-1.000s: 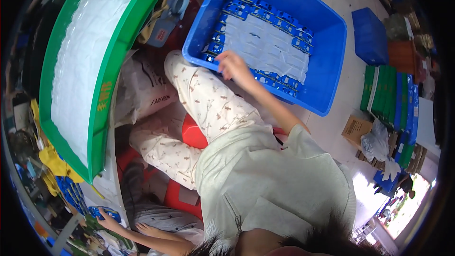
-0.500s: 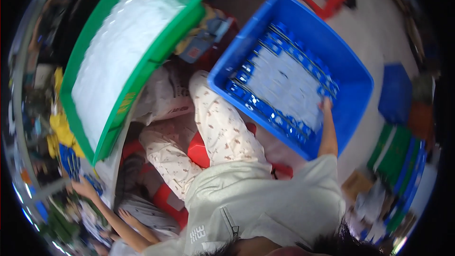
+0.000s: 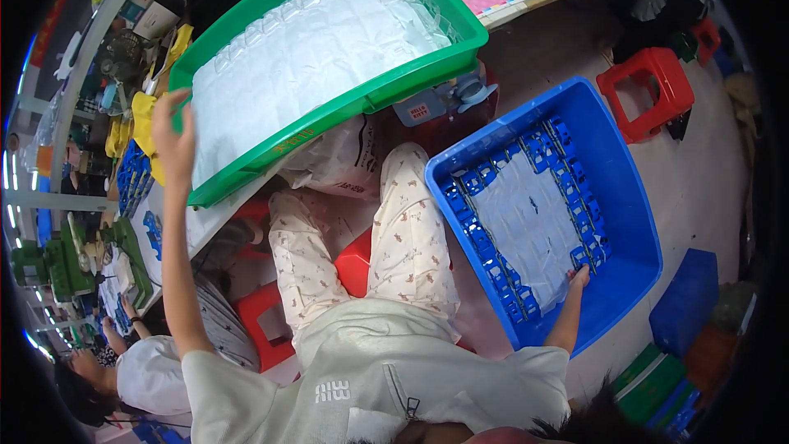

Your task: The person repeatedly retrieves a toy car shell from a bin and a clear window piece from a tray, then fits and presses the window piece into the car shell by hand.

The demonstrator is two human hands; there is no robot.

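Observation:
My left hand (image 3: 173, 133) is at the left end of a green tub (image 3: 345, 107), over its rim, with thumb and fingers apart and nothing seen in them. The tub holds rows of clear, thin plastic pieces (image 3: 320, 37) on white sheeting. My right hand (image 3: 579, 278) reaches into a large blue tub (image 3: 629, 222). Its fingers are closed at the near right end of a row of blue plastic parts (image 3: 582, 197); the fingertips are partly hidden. Blue parts line the edges of a whitish layer (image 3: 526, 214) on the tub's bottom.
A red stool (image 3: 649, 90) stands beyond the blue tub. Blue parts (image 3: 136, 177) and yellow pieces (image 3: 144, 123) lie left of the green tub. A co-worker (image 3: 152, 374) sits at the lower left. A blue box (image 3: 682, 300) and green crates (image 3: 649, 382) stand at the right.
The view has turned. My left hand has moved from beside the blue parts on the table to the green tub's left end. My right hand stays at the same corner of the blue parts.

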